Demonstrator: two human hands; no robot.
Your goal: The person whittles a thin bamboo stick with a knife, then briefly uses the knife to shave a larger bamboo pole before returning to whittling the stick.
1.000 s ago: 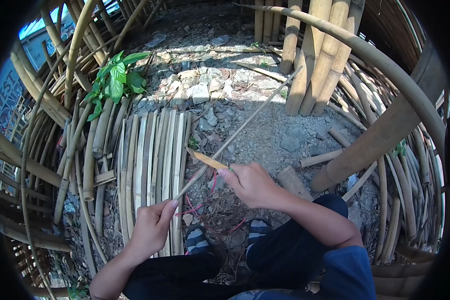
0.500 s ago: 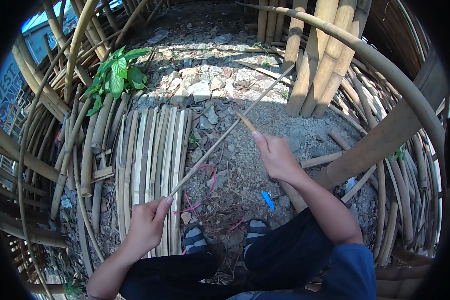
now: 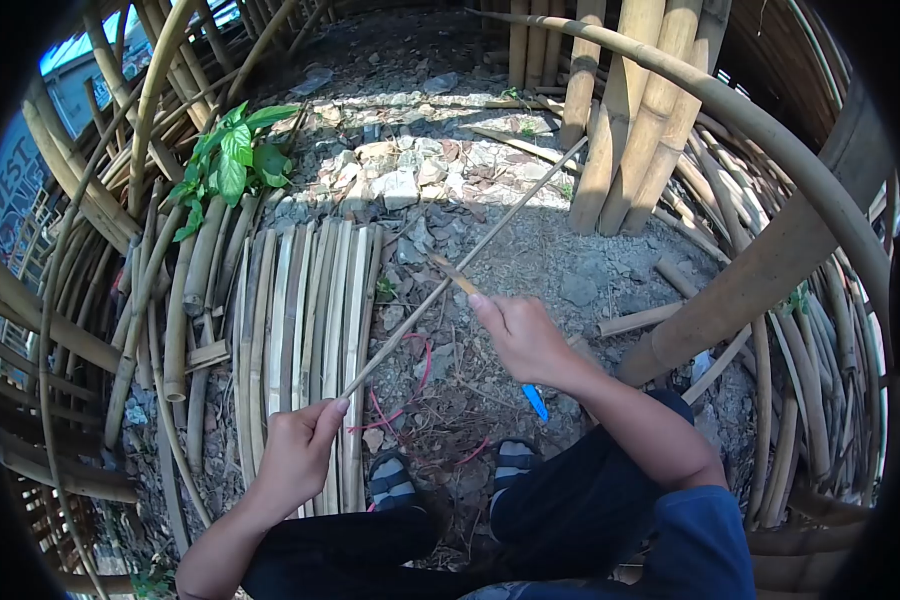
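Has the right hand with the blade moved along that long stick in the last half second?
Yes. The right hand slid back down the stick toward the body, away from the upright bamboo poles.

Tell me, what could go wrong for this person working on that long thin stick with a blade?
The blade in the right hand rests on the thin bamboo strip, whose near end the left hand grips; a slip toward it might cut those fingers. The feet look to be in open sandals on stony ground, so a dropped blade or splinters could hurt.
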